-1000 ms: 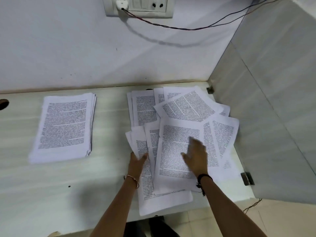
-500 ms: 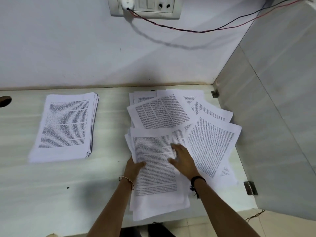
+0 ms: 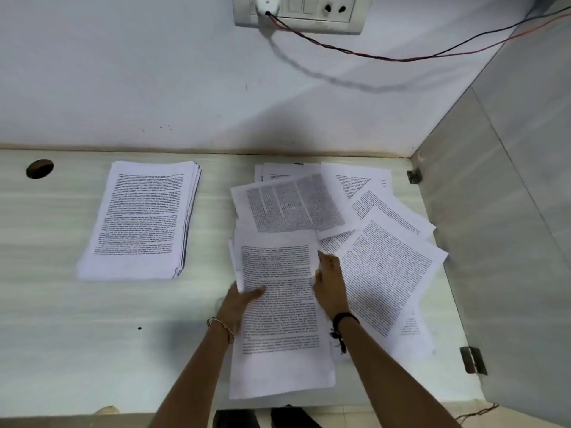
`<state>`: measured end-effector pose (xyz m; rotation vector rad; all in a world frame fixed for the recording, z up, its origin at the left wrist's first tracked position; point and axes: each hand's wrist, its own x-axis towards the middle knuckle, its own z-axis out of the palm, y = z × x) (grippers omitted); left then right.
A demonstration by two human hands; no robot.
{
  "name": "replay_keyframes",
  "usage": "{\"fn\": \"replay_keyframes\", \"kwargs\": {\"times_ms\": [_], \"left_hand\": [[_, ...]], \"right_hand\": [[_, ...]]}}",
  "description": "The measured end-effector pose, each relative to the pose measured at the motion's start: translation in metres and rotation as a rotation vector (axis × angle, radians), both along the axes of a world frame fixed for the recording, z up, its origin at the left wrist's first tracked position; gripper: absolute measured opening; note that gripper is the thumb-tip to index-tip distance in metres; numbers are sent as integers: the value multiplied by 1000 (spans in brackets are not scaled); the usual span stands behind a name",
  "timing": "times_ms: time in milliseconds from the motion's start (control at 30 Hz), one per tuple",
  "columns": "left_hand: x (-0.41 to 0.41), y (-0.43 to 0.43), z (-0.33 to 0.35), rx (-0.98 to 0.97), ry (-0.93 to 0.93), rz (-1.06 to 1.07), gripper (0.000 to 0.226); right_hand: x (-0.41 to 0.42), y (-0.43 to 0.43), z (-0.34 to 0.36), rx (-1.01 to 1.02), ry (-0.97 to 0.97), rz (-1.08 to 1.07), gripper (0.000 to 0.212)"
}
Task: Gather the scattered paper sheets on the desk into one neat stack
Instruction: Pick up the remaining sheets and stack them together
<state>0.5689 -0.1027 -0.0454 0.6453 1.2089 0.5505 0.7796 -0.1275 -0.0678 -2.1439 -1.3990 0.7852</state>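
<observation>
Left grip pinches near sheaf at left edge; right grip flat, fingers straight, on right edge. Square edges between both, then draw in loose sheets fanned right on desk.

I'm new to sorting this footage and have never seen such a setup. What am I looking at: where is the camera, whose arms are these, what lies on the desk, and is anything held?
There is no machine here. The camera is worn on a person's head and looks forward and down, so the two bare arms coming in from the bottom are that person's own. On the pale desk a neat stack of printed pages lies at the left, and scattered sheets overlap at odd angles at the right. The left hand grips the left edge of the nearest sheet, thumb on top. The right hand lies with straight fingers along its right edge and holds nothing. On the wall above are a socket plate and a wire.
</observation>
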Motion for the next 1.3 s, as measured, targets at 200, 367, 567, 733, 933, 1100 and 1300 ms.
{"fn": "replay_keyframes", "kwargs": {"times_ms": [200,367,567,733,933,1100,1300], "left_hand": [[-9,7,0,-6,157,62,41],[-31,25,8,85,244,62,38],[-94,26,8,54,335,203,25],[-113,13,6,-9,311,329,29],[-124,11,9,25,354,356,15],[-126,-2,11,18,244,326,28],[-125,-7,11,36,183,349,31]], "right_hand": [[-3,6,-8,85,94,-9,43],[23,-6,-13,20,-431,151,47],[38,5,-5,-268,-450,297,63],[-10,20,10,1,-145,129,18],[-63,17,10,-94,110,324,37],[-82,27,34,-261,495,194,52],[-73,22,40,-277,561,100,56]]}}
